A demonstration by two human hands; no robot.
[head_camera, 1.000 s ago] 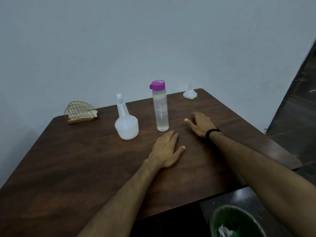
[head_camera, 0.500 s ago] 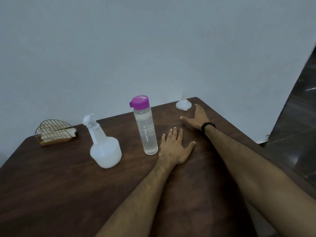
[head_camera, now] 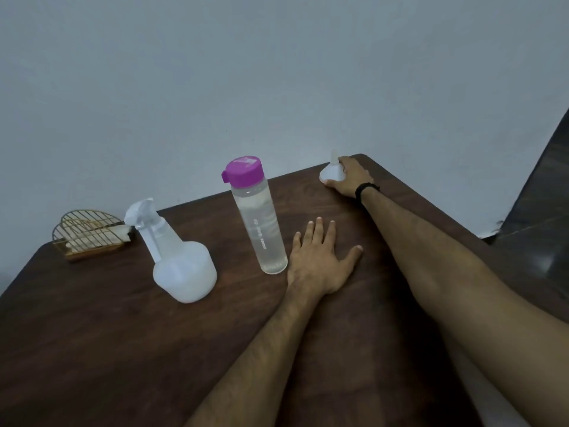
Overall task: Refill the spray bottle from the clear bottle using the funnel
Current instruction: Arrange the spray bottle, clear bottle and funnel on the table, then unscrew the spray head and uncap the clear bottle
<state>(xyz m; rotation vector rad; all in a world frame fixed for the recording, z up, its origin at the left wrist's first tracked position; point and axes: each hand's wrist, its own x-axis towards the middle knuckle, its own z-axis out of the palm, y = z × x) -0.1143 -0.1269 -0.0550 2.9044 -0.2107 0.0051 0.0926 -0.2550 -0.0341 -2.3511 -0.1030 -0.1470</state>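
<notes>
A white translucent spray bottle (head_camera: 184, 266) stands on the dark wooden table (head_camera: 92, 334), its trigger head screwed on. Right of it stands the clear bottle (head_camera: 261, 229) with a purple lid, nearly full of clear liquid. My left hand (head_camera: 320, 257) rests flat on the table just right of the clear bottle, fingers straight. At the far right corner my right hand (head_camera: 349, 177) grips a small white funnel (head_camera: 331, 172) that sits mouth down with its spout pointing up. Part of the funnel is hidden by my fingers.
A gold wire napkin holder (head_camera: 89, 237) with napkins stands at the far left by the grey wall. The table's right edge (head_camera: 446, 217) runs close to my right forearm, with dark floor beyond it.
My right hand has reached forward to the far corner and taken hold of the funnel. My left hand has stayed flat beside the clear bottle. The view has moved closer to the table.
</notes>
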